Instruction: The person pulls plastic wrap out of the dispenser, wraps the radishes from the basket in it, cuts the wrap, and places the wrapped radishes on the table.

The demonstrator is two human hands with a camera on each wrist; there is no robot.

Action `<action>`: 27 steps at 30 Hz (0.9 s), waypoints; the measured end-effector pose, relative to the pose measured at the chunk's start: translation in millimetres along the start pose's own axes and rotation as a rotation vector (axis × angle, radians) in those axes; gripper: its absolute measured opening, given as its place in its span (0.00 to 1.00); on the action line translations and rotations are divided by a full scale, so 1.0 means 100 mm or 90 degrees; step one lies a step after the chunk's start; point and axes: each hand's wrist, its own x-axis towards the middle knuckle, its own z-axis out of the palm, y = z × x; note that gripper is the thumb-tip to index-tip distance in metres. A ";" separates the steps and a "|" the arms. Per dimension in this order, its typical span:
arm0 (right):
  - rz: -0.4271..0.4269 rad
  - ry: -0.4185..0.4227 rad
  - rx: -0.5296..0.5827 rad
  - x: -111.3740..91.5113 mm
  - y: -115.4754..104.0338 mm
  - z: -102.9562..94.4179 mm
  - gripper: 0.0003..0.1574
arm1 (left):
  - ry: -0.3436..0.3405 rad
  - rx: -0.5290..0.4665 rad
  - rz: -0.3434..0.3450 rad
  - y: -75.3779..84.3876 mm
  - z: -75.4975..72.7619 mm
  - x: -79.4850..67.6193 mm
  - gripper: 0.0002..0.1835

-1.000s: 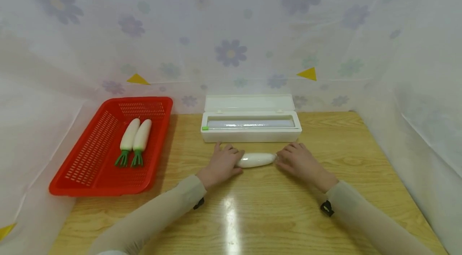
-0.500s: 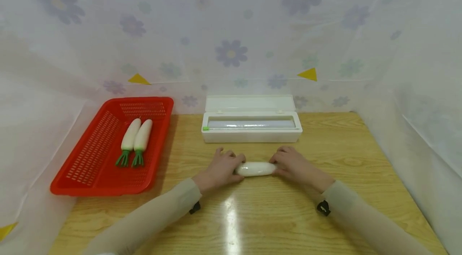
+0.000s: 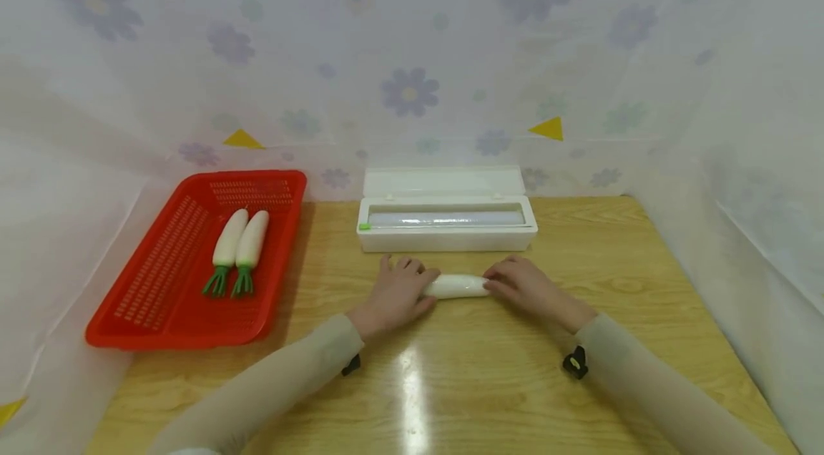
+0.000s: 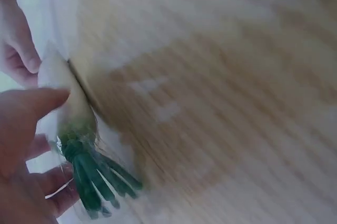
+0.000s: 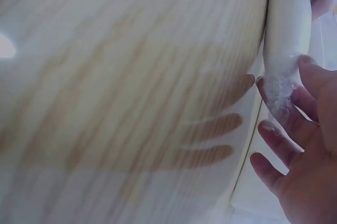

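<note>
A white radish [image 3: 458, 286] lies crosswise in front of the film box, between my two hands. Clear cling film [image 5: 278, 90] covers it and bunches up at its tip. My left hand [image 3: 395, 297] holds the leafy end, thumb on top and fingers beneath; green stems [image 4: 97, 176] show under the film in the left wrist view. At the other end my right hand [image 3: 524, 290] pinches the film-covered tip between thumb and forefinger, its other fingers spread in the right wrist view.
Behind the hands stands a white cling film box [image 3: 447, 240], lid up, with a roll [image 3: 444, 219] inside. A red basket [image 3: 270, 297] at the left holds two more radishes [image 3: 252, 240]. Flowered sheeting [image 3: 412, 133] encloses the wooden table [image 3: 489, 383].
The radish came towards me, then went back towards the box, both hands moving with it. My right hand has shifted slightly left, in against the tip.
</note>
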 end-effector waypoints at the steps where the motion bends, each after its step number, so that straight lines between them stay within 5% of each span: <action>1: 0.000 0.006 -0.002 0.01 0.00 0.00 0.09 | 0.002 0.011 -0.004 0.00 -0.01 0.00 0.31; 12: 0.028 -0.031 0.019 -0.02 0.05 -0.07 0.11 | -0.020 -0.036 0.003 -0.03 -0.05 -0.01 0.29; 19: 0.003 -0.052 0.006 -0.06 0.09 -0.16 0.10 | -0.030 -0.008 0.011 -0.02 -0.07 -0.02 0.31; 27: 0.076 -0.108 0.099 -0.08 0.10 -0.22 0.13 | -0.023 0.017 0.001 0.01 -0.04 -0.01 0.31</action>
